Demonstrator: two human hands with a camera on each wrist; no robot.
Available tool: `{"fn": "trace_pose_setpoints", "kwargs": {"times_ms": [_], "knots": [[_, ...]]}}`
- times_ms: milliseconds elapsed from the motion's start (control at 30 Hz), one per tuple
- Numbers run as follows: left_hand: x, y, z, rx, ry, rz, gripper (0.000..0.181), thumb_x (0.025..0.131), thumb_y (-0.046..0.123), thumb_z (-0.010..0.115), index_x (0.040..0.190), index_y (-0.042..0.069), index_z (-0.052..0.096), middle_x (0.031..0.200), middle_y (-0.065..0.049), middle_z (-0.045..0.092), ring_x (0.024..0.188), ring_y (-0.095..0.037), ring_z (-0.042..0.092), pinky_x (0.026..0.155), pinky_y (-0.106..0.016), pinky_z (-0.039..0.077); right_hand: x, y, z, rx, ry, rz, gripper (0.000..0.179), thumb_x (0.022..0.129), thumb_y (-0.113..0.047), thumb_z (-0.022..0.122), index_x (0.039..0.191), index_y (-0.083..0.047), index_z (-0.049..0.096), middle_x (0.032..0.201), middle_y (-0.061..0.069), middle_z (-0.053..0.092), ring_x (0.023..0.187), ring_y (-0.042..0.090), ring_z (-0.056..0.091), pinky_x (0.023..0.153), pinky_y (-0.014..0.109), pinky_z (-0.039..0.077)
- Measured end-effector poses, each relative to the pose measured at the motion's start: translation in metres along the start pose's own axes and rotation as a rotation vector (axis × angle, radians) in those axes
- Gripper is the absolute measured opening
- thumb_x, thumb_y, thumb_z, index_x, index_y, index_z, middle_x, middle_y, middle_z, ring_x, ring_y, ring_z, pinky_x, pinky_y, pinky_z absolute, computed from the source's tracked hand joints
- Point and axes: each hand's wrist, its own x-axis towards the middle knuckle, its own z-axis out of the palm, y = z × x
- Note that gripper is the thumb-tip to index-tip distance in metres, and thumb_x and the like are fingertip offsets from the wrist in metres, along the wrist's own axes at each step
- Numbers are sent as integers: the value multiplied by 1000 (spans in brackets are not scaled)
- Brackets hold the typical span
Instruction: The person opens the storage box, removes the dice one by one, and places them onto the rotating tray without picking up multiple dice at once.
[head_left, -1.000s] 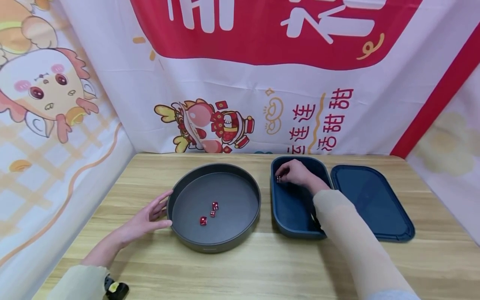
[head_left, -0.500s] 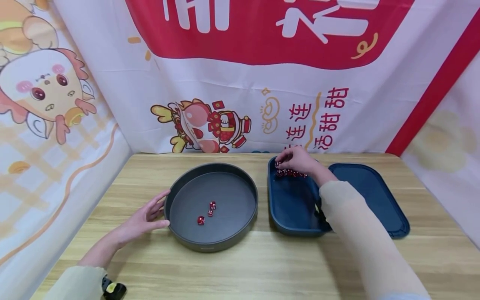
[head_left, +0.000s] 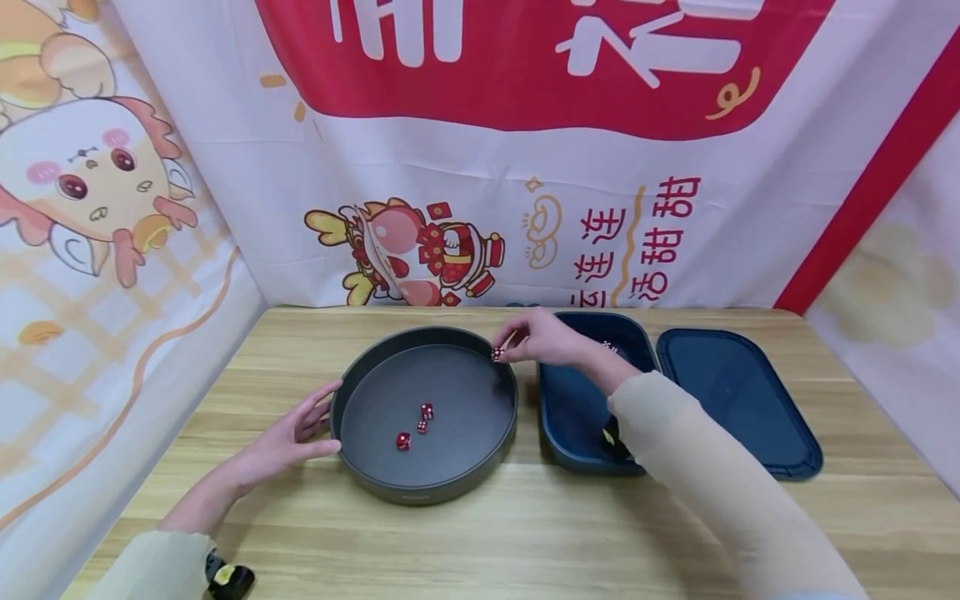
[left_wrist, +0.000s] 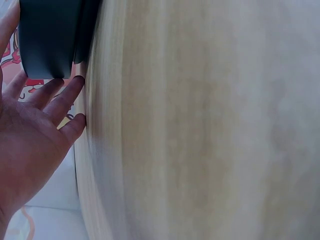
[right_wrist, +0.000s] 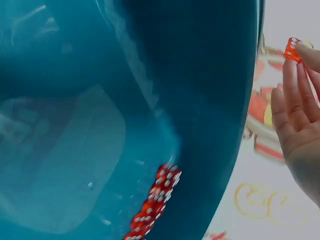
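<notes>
A round dark grey pan (head_left: pixel 457 467) stands on the wooden table with three red dice inside, one of them a die (head_left: pixel 403 441) nearest the front. My left hand (head_left: pixel 288 437) touches the pan's left side with straight, spread fingers; the left wrist view shows the fingertips against the dark wall. My right hand (head_left: pixel 543 337) pinches a red die (right_wrist: pixel 293 49) between thumb and fingertips, over the pan's right rim. In the right wrist view, a row of red dice (right_wrist: pixel 152 202) lies inside the blue box (right_wrist: pixel 215 125). My right forearm partly covers that box in the head view.
A dark blue lid (head_left: pixel 742 400) lies flat right of the box. Printed white cloth (head_left: pixel 420 167) hangs behind the table and at both sides. Bare wooden tabletop (head_left: pixel 450 550) runs along the front.
My right hand has lifted out of the blue box and moved left to the pan's rim, carrying a red die. The left hand stays against the pan.
</notes>
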Motion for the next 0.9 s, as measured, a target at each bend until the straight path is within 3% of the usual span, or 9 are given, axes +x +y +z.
{"fn": "trace_pose_setpoints", "kwargs": {"times_ms": [200, 367, 633, 900], "knots": [[0, 2, 0, 4, 5, -4, 84, 93, 13, 67, 156, 10, 13, 154, -30, 17, 138, -48, 21, 106, -53, 26, 11, -12, 21, -111, -192, -29, 13, 85, 0, 72, 99, 0, 73, 88, 1, 70, 79, 13, 63, 74, 26, 54], [2, 0, -1, 8, 2, -6, 84, 92, 14, 68, 157, 12, 14, 156, -27, 17, 139, -46, 22, 106, -51, 26, 19, -14, 36, -208, -310, -7, 11, 85, -1, 74, 96, -5, 74, 88, -1, 70, 78, 11, 62, 72, 23, 53], [4, -1, 0, -5, -10, 18, 83, 92, 13, 67, 156, 11, 14, 157, -26, 15, 139, -47, 21, 106, -52, 26, 27, -16, 49, -236, -377, 30, 10, 85, -1, 73, 92, -8, 74, 87, -3, 69, 78, 12, 61, 73, 24, 52], [1, -2, -1, -14, -2, 7, 84, 92, 13, 68, 156, 12, 14, 156, -27, 16, 139, -46, 21, 106, -49, 28, 26, -21, 43, -178, -369, 23, 12, 87, 0, 71, 98, -4, 73, 94, 3, 70, 81, 14, 61, 75, 25, 53]]}}
